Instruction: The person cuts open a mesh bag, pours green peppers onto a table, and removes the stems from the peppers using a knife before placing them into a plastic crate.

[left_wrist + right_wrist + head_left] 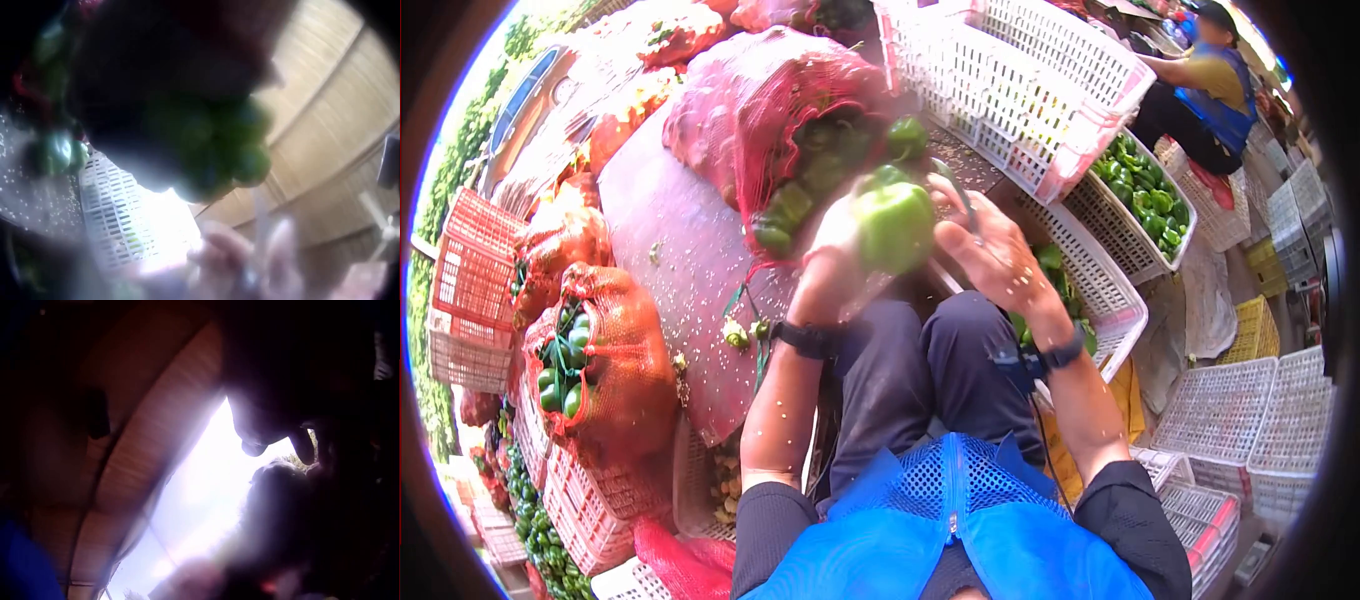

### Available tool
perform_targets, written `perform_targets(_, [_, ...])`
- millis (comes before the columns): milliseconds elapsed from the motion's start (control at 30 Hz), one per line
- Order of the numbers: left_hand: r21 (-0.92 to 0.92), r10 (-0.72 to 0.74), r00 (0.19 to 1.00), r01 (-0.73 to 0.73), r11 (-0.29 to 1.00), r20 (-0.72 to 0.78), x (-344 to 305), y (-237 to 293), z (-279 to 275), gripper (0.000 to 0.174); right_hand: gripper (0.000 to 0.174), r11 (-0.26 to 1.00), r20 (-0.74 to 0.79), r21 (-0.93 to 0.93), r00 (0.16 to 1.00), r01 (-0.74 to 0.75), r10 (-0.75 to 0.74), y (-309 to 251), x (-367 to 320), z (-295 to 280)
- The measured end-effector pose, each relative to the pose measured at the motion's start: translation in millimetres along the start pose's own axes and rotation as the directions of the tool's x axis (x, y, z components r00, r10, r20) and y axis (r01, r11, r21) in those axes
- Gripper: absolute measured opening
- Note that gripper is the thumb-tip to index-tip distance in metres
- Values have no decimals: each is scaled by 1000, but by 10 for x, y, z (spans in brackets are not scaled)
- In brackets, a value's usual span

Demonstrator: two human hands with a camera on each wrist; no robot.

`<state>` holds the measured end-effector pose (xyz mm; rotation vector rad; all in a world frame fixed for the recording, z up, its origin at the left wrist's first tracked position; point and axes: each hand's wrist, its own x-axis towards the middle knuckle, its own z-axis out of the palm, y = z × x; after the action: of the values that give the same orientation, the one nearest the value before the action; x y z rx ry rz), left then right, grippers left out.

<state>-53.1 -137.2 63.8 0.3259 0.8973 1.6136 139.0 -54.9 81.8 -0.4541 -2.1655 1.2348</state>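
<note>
My left hand [832,262] holds a green bell pepper [895,228] above my knees; its lobed end [215,147] shows darkly in the left wrist view. Close by on the right, my right hand [997,258] grips a slim grey tool [962,200], with a thin blade-like part between thumb and fingers; blur hides its exact kind. Just beyond the hands, a red mesh sack [765,105] lies with its mouth towards me, and green peppers [785,210] spill from it. The right wrist view is mostly dark, with fingertips [253,449] outlined against the light.
White crates [1020,90] stand at the back right, and another crate [1125,325] by my right knee contains peppers. An orange mesh sack [605,370] stands left. Pale seeds dot the reddish sheet [670,260]. A seated person [1215,85] is at the far right.
</note>
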Motion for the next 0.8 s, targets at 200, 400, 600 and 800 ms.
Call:
perform_targets(200, [525,627,770,-487,698,-118,194,-379,306,33,67,917,-64,400,997,-1,29,109,22,5])
perform_targets(400, [853,586,799,-393,343,133,19,-502,685,51,48,990,-310,-25,940,138,-139,125,-101,-131])
perform_targets(600, [887,563,707,-448,-111,427,404,-684,554,46,38,986,-302,65,945,151,-125,277,-201,-282])
perform_targets(800, [903,376,841,-428,22,389,676,-770,400,40,34,975,-335,214,942,63,12,716,-285,-403])
